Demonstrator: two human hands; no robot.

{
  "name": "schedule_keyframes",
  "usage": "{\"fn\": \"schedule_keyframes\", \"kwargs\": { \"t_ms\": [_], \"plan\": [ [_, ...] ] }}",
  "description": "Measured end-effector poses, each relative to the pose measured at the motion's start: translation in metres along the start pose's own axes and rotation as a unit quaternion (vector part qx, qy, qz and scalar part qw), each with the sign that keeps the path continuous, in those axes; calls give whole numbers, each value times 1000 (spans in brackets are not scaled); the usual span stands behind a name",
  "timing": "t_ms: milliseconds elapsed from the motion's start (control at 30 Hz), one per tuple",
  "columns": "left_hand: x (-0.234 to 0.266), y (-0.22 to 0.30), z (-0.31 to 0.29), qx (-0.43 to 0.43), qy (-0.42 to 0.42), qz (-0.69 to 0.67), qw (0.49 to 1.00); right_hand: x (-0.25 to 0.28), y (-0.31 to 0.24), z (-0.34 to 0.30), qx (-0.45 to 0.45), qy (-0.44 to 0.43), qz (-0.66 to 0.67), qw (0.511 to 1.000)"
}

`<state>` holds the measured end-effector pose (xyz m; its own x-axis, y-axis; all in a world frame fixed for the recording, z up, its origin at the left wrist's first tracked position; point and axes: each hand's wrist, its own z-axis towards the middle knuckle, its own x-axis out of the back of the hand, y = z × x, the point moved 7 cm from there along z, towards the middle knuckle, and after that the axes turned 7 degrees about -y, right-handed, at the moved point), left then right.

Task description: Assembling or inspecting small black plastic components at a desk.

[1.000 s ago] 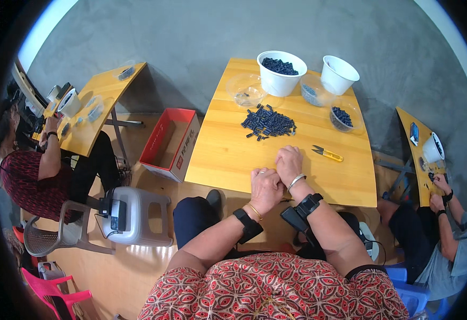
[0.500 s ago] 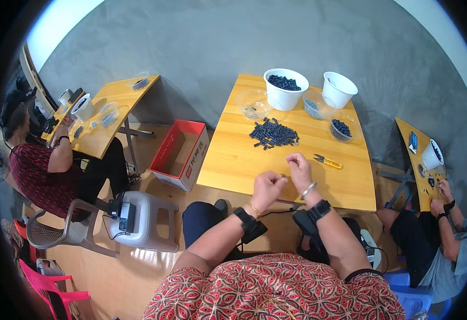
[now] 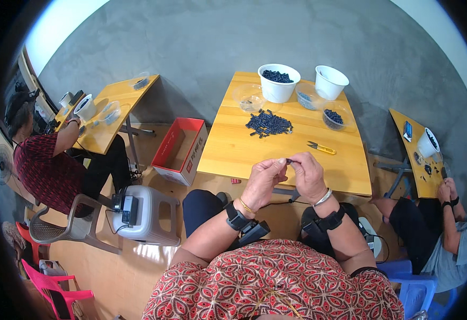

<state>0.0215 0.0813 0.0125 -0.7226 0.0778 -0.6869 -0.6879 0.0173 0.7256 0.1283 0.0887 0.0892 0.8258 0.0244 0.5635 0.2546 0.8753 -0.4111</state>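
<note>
Above the near edge of the wooden table, my two hands meet at the fingertips. My left hand and my right hand both pinch a small dark piece, mostly covered by the fingers. A pile of short dark blue-black cylindrical pieces lies beyond them. To the right of the pile rests a pair of yellow-handled thread snips, touched by neither hand.
Behind the pile stand a white tub of dark pieces, another white tub, and clear plastic bowls. A red-and-white box sits on the floor at left. Co-workers sit at a left table and a right table.
My hands have come together at the fingertips, and a dark piece now shows between them. The co-worker at left has reached forward over their table.
</note>
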Motion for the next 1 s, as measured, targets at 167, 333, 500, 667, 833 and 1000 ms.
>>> {"fn": "schedule_keyframes", "kwargs": {
  "t_ms": [167, 333, 500, 667, 833, 1000],
  "plan": [
    [-4, 13, -13, -34, -1, 133, 990, 10, -1, 2, -48, -28, 59, 997],
    [-9, 29, -21, -118, 1, 250, 961, 13, -8, 6, -39, -44, 76, 995],
    [-8, 37, -25, -165, 2, 282, 945, 6, 2, 3, -91, -65, 146, 983],
    [-5, 37, -24, -145, 16, 257, 955, 5, 20, 0, -171, -49, 256, 950],
    [-4, 38, -23, -139, 23, 259, 956, 5, 5, 11, -104, -63, 206, 971],
    [-4, 38, -21, -129, 17, 249, 960, 3, 2, 16, -88, -80, 161, 980]
  ]
}}
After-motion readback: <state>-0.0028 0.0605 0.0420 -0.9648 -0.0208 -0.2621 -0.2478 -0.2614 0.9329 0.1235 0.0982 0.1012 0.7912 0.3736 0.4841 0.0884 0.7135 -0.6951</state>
